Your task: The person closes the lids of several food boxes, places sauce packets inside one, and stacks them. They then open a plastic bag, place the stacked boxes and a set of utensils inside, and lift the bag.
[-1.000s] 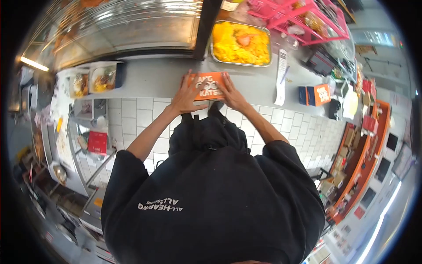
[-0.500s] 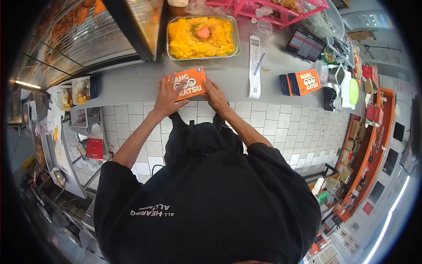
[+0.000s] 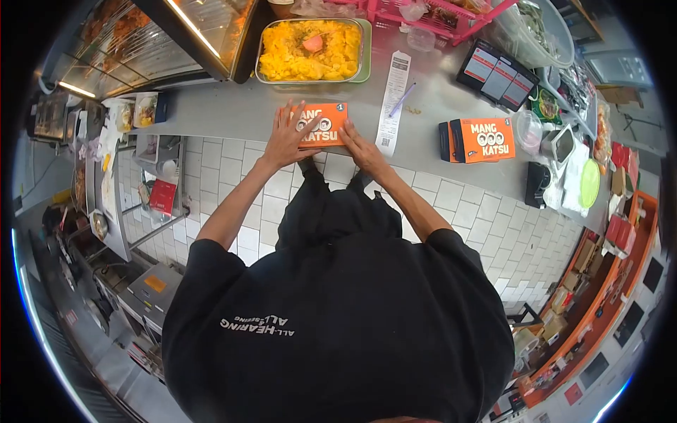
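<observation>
An orange takeaway box (image 3: 323, 125) printed "MANG KATSU" lies on the steel counter near its front edge. My left hand (image 3: 288, 137) grips its left end, with spread fingers over the lid and the thumb along the front side. At the right end, my right hand (image 3: 362, 148) holds the box by its side and front corner. Just beyond the box stands a glass tray (image 3: 364, 60) of yellow, scrambled-egg-like food with a pink piece on top. A long printed receipt (image 3: 393, 102) with a pen (image 3: 403, 99) on it lies to the right.
More orange boxes (image 3: 479, 139) sit farther right on the counter (image 3: 218, 116). Behind them is a black card stand (image 3: 496, 74). A pink basket (image 3: 451, 28) stands at the back, and a glass food display (image 3: 204, 35) borders the upper left.
Both hands have shifted the box to the right along the counter, closer to the receipt, and its tilt has levelled out. The camera view has turned slightly.
</observation>
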Motion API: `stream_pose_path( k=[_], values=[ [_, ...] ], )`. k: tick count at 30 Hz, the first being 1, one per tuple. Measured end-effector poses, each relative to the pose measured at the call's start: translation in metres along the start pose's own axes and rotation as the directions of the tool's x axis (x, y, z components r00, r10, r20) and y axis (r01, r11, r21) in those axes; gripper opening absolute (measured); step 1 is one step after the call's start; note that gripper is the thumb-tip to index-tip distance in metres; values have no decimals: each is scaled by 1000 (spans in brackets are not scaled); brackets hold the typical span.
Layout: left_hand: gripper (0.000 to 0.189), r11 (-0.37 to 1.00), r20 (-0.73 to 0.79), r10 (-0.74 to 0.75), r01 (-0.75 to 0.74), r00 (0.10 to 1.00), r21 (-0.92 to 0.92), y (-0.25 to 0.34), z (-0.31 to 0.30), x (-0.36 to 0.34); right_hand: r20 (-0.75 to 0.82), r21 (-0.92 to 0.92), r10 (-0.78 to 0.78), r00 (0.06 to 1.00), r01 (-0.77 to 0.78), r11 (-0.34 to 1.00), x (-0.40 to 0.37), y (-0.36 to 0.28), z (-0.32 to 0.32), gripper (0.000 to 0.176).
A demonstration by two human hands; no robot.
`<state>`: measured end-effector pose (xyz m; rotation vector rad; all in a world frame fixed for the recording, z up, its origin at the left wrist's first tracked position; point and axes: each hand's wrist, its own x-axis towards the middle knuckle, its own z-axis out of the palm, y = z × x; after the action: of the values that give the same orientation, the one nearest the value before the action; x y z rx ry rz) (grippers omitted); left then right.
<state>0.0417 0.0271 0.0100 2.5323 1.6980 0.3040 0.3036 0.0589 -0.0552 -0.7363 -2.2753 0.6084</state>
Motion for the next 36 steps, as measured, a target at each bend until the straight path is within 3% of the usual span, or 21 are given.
stream_pose_path(
  k=[6, 8, 9, 10, 12, 13, 15, 17, 18, 20, 22, 23, 26, 30, 32, 34, 35, 36],
  values=[
    [83, 999, -66, -3, 1, 998, -36, -8, -2, 1, 53, -3, -80, 995, 81, 997, 3, -7, -5, 65],
    [80, 997, -3, 28, -28, 1000, -70, -11, -7, 12, 301, -81, 260, 917, -248, 965, 4, -16, -8, 67],
    [80, 996, -46, 46, -49, 998, -70, -9, -12, 18, 370, -144, 363, 855, -333, 932, 9, -24, -14, 62],
    [80, 996, -61, 52, -57, 997, -72, -8, -14, 18, 363, -158, 364, 858, -328, 931, 6, -28, -19, 62],
    [81, 996, -7, 6, -7, 1000, -88, -8, -14, 21, 167, 329, 524, 835, -548, 769, 3, -28, -35, 55],
    [81, 995, -22, 7, -9, 1000, -96, -3, -10, 21, 70, 414, 529, 845, -507, 756, 2, -27, -57, 53],
    [84, 989, -14, -125, 124, 992, -78, 3, -4, 18, -61, 463, 595, 801, -506, 728, -1, -29, -130, 44],
    [85, 991, -38, -123, 121, 992, -52, 13, -8, 23, -283, 582, 739, 612, -503, 639, -19, -20, -192, 37],
    [85, 993, -49, -117, 116, 992, -24, 22, -9, 23, -380, 686, 764, 521, -396, 611, -5, -37, -217, 37],
    [83, 997, -67, -77, 75, 995, -34, 24, -6, 27, -302, 637, 688, 660, -397, 661, -17, -9, -197, 38],
    [82, 999, -100, -44, 41, 994, -35, 25, 0, 29, 18, 454, 585, 811, -528, 718, -4, -12, -145, 42],
    [78, 997, -66, -53, 48, 996, -67, 23, 1, 28, 89, 486, 554, 827, -522, 701, 8, -26, -113, 44],
    [73, 990, -49, -102, 96, 994, -107, 18, 3, 28, -73, 290, 388, 919, -352, 890, 29, -50, -24, 43],
    [73, 990, -74, -91, 82, 993, -117, 15, 5, 26, -54, 384, 490, 870, -435, 814, 31, -35, -16, 41],
    [77, 978, -155, -29, -4, 988, -209, 2, 31, 23, -300, 97, 409, 862, -399, 912, 42, -23, -18, 36],
    [74, 985, -229, -65, 25, 971, -172, 1, 36, 19, -34, 548, 623, 781, -507, 665, 37, -5, 9, 35],
    [70, 965, -326, 1, -86, 945, -246, -1, 53, 28, -9, 613, 624, 781, -489, 621, 46, -23, 2, 35],
    [67, 964, -359, 42, -132, 932, -232, 4, 23, 30, -20, 589, 645, 764, -513, 624, 46, -25, 9, 34]
  ],
)
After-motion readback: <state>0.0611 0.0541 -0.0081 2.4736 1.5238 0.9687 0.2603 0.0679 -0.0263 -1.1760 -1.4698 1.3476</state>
